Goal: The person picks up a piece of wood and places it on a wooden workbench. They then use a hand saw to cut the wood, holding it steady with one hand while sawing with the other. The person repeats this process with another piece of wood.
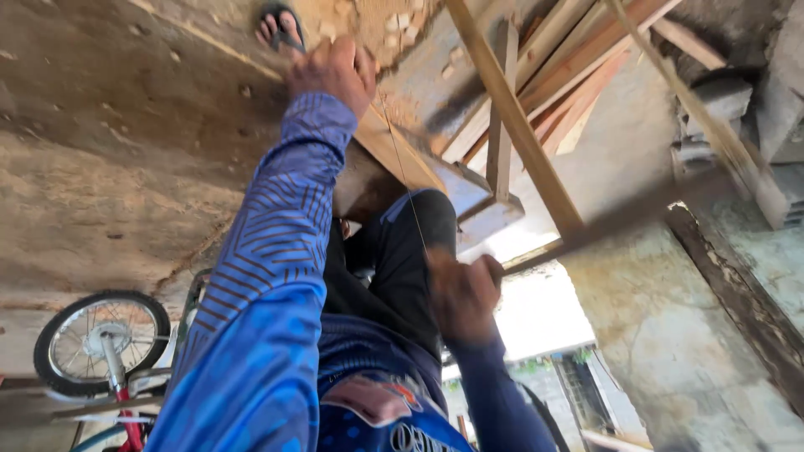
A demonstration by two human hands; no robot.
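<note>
The concrete floor sprawls out past my left hand, which is pressed flat, fingers together, on the wooden plank. My right hand is clamped on the saw handle, blade blurry, crossing stacked wood strips beyond it. Bike wheel sits off by my left elbow.

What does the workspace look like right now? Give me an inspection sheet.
Surface: rough concrete floor, dusty.
Job's things: plank lying on a wooden block; saw, motion-blurred.
Clutter: loose timber slats piled beyond the plank.
Grippers: left hand pressing on the plank, grip unclear; right hand closed on the saw's handle.
Cables: one thin string by the plank.
Surroundings: bicycle wheel, sandalled foot, plastered wall.
</note>
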